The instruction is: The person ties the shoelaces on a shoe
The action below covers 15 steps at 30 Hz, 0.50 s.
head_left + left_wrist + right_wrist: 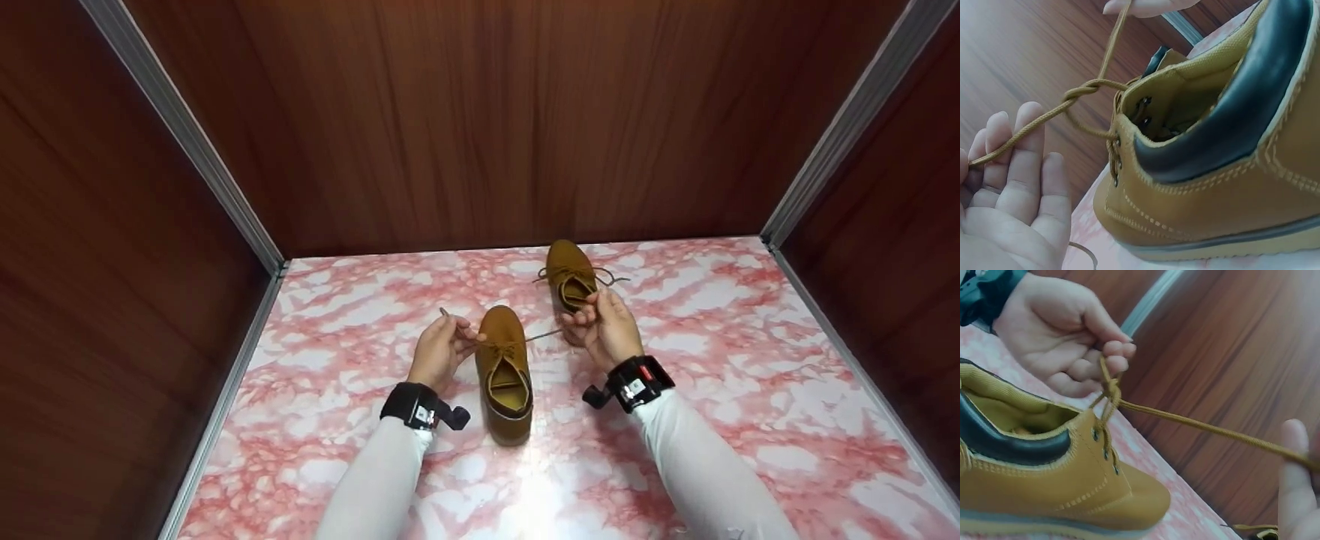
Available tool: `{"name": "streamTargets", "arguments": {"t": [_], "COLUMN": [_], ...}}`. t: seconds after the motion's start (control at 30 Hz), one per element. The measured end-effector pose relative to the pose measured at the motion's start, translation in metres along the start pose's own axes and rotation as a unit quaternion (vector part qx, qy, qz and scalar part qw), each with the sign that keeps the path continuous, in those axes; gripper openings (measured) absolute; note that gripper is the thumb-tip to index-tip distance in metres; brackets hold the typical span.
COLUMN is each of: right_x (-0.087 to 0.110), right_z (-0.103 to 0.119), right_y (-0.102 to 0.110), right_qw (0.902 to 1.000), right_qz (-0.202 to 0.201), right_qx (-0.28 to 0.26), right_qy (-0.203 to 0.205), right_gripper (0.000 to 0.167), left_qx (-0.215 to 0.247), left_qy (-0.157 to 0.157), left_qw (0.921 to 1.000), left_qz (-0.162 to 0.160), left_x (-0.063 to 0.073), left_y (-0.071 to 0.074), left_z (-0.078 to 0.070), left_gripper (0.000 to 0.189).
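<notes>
A tan lace-up shoe [503,328] stands upright between the hands, toe pointing away, with a dark padded collar [1207,135]. My left hand [444,351], on the shoe's left, pinches one end of its brown shoelace [1033,122]. To the right, my right hand [609,330] grips the other end, and this lace [1202,426] runs taut from the shoe. Over the eyelets the two ends cross in a twisted knot [1081,91], raised above the tongue. In the right wrist view the left thumb and fingertips [1117,354] are close by that knot.
A second tan shoe [568,259] stands farther back on the right, its laces spread to both sides, partly behind the right hand. The surface [360,420] is pink and white marbled. Brown wood-grain panels [480,120] with grey metal edging [202,165] enclose the back and both sides.
</notes>
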State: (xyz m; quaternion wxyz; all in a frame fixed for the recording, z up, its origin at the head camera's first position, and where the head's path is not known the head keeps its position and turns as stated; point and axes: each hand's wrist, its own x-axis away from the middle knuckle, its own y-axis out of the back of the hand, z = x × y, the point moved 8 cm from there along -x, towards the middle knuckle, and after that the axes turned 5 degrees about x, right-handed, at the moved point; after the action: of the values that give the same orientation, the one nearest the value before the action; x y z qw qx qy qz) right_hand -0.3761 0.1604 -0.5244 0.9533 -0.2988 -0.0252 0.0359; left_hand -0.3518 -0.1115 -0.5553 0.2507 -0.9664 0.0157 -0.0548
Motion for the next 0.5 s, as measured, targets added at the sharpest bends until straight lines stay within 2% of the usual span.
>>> {"name": "streamTargets", "arguments": {"t": [0.1, 0.5], "right_x": [-0.002, -0.004], "right_z": [0.003, 0.009], "right_y": [0.008, 0.046], "right_qw": [0.9998, 0.9940], "right_qz": [-0.020, -0.073], "right_qx": [0.001, 0.080], "right_qy": [0.009, 0.014], "right_gripper": [0.030, 0.028], "left_qx": [-0.003, -0.017], "left_qy": [0.001, 0.020], "left_qw": [1.0000, 0.9977], "left_qz": [-0.009, -0.063], "left_x": [-0.001, 0.002], "left_y": [0.006, 0.030], "left_z": [0.000, 0.006], "left_gripper": [0.030, 0.029]}}
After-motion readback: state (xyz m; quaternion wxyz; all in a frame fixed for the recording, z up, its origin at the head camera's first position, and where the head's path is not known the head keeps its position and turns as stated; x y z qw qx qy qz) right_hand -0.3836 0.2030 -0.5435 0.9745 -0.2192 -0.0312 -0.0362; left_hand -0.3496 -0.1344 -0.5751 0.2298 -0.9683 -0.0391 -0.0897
